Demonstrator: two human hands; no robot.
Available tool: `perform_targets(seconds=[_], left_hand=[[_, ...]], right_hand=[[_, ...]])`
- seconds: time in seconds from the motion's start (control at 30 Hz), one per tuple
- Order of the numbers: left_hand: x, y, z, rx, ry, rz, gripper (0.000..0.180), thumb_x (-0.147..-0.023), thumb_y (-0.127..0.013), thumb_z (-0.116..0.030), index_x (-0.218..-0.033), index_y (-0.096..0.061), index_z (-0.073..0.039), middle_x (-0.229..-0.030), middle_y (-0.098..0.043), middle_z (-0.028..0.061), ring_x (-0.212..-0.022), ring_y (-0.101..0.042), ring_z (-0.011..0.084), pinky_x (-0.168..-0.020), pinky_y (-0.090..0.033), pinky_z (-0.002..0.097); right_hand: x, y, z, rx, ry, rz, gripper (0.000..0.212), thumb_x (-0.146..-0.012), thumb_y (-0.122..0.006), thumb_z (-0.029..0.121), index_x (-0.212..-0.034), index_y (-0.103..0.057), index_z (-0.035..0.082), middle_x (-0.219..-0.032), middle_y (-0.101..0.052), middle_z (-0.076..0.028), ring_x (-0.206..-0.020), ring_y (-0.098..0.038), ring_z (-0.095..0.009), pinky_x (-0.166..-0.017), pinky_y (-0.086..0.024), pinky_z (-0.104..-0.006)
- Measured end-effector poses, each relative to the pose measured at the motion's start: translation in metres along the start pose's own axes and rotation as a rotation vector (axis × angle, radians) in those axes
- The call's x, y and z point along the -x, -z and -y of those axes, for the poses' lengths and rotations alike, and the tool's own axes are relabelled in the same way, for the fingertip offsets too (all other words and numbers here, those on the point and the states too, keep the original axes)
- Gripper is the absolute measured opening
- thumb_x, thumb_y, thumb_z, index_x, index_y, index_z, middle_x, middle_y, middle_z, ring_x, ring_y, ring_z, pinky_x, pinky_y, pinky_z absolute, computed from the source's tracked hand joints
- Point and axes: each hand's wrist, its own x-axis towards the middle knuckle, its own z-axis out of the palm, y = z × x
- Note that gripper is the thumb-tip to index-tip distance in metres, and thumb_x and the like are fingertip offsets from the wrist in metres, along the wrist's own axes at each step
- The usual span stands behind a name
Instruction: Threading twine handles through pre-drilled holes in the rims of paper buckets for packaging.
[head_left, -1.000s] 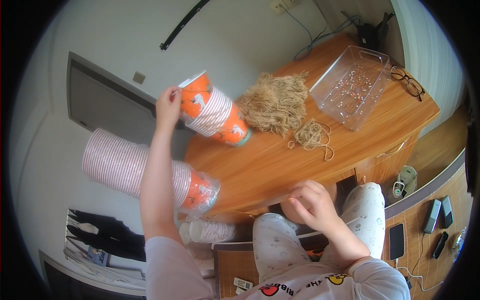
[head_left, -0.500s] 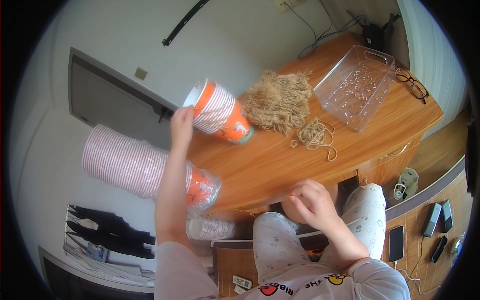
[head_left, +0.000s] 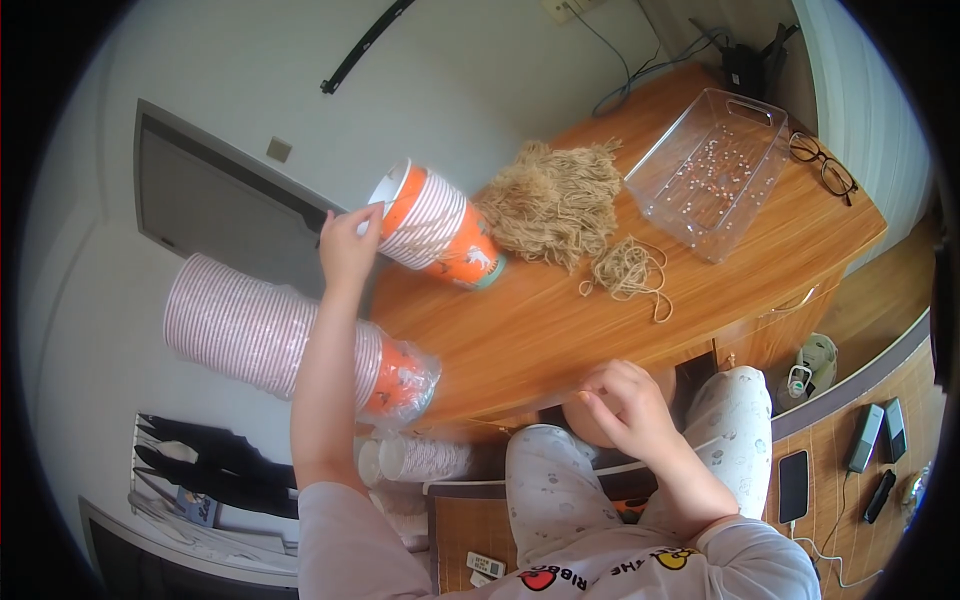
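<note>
A short stack of orange paper cups [head_left: 466, 250] with white rims and a teal base stands on the wooden table. Thin tan strands [head_left: 430, 232] hang down over its rims. At the stack's open mouth is my left hand [head_left: 350, 245], thumb and fingers closed together at the tips; anything between them is too small to make out. Low in front of the table edge, above my lap, my right hand [head_left: 630, 405] is closed with curled fingers, and what it might hold is hidden. Beyond the stack lies a thick bundle of tan twine [head_left: 555, 200], with a loose tangle of twine [head_left: 628, 268] beside it.
A long plastic-wrapped sleeve of cups [head_left: 250, 325] lies left of my forearm. On the table's right are a clear tray [head_left: 665, 205] with scattered small beads and eyeglasses [head_left: 825, 165]. More white-rimmed cups [head_left: 430, 458] sit below the table edge. A phone [head_left: 792, 485] lies at lower right.
My left hand and forearm have shifted slightly left, drawing back a little from the cup stack's rim. My right hand and the cup stack stay nearly where they were.
</note>
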Motion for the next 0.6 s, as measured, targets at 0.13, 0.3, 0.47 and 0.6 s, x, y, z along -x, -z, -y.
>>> perform_targets(seconds=[0.13, 0.3, 0.47, 0.6], left_hand=[[-0.010, -0.010, 0.013, 0.252, 0.216, 0.045, 0.024, -0.092, -0.061, -0.028, -0.099, -0.074, -0.009, -0.123, -0.061, 0.0134, -0.111, -0.057, 0.0296, -0.106, -0.039, 0.0439], [-0.020, -0.014, 0.008, 0.396, 0.100, 0.249, 0.022, -0.092, -0.060, -0.029, -0.100, -0.075, -0.014, -0.142, -0.050, 0.0100, -0.134, -0.036, 0.0320, -0.110, -0.033, 0.0407], [-0.018, -0.012, -0.028, -0.208, -0.463, 0.262, 0.023, -0.093, -0.061, -0.028, -0.109, -0.072, -0.017, -0.132, -0.058, 0.0075, -0.128, -0.046, 0.0277, -0.111, -0.029, 0.0486], [-0.040, -0.016, -0.013, 0.017, -0.304, 0.175, 0.027, -0.095, -0.057, -0.023, -0.118, -0.066, -0.012, -0.124, -0.061, 0.0108, -0.122, -0.052, 0.0287, -0.111, -0.033, 0.0457]], right_hand=[[-0.001, -0.001, 0.001, 0.002, 0.004, 0.005, 0.008, -0.086, -0.066, 0.011, -0.086, -0.062, 0.004, -0.087, -0.064, -0.011, -0.084, -0.062, -0.032, -0.076, -0.049, -0.0404], [-0.001, -0.001, 0.001, -0.007, 0.000, 0.002, 0.008, -0.086, -0.066, 0.011, -0.086, -0.062, 0.004, -0.086, -0.064, -0.011, -0.083, -0.062, -0.032, -0.076, -0.049, -0.0403], [0.000, 0.003, -0.001, 0.002, -0.021, 0.002, 0.009, -0.086, -0.066, 0.011, -0.086, -0.062, 0.004, -0.084, -0.064, -0.011, -0.082, -0.061, -0.033, -0.075, -0.049, -0.0404], [0.000, 0.003, -0.001, -0.006, -0.027, -0.002, 0.009, -0.086, -0.066, 0.011, -0.085, -0.062, 0.003, -0.083, -0.064, -0.012, -0.081, -0.061, -0.033, -0.074, -0.049, -0.0400]])
